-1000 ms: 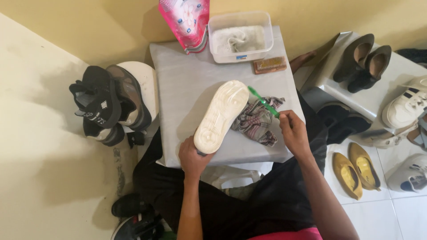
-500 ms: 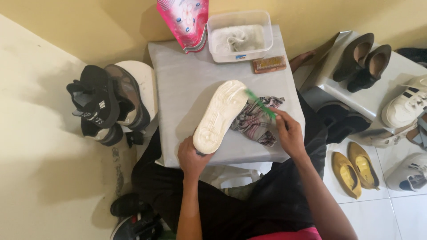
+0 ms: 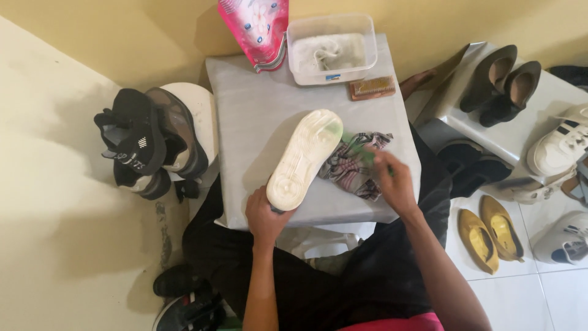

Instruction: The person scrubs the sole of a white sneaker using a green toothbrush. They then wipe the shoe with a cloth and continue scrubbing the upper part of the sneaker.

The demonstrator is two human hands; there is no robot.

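Note:
My left hand (image 3: 264, 216) grips the heel end of a white shoe (image 3: 304, 158) turned sole up over the grey table (image 3: 257, 122). My right hand (image 3: 395, 182) holds a green brush (image 3: 354, 142), blurred with motion, its head against the side of the shoe near the toe. A patterned cloth (image 3: 353, 167) lies on the table under the brush and beside the shoe.
At the table's far edge stand a pink pouch (image 3: 256, 29), a clear tub with white contents (image 3: 331, 50) and a brown scrub brush (image 3: 371, 87). Dark sneakers (image 3: 147, 141) pile up on a white stool at left. More shoes (image 3: 502, 79) sit on a shelf and floor at right.
My right hand has moved left and slightly down, bringing the green brush toward the shoe's toe. The shoe and my left hand stay about where they were.

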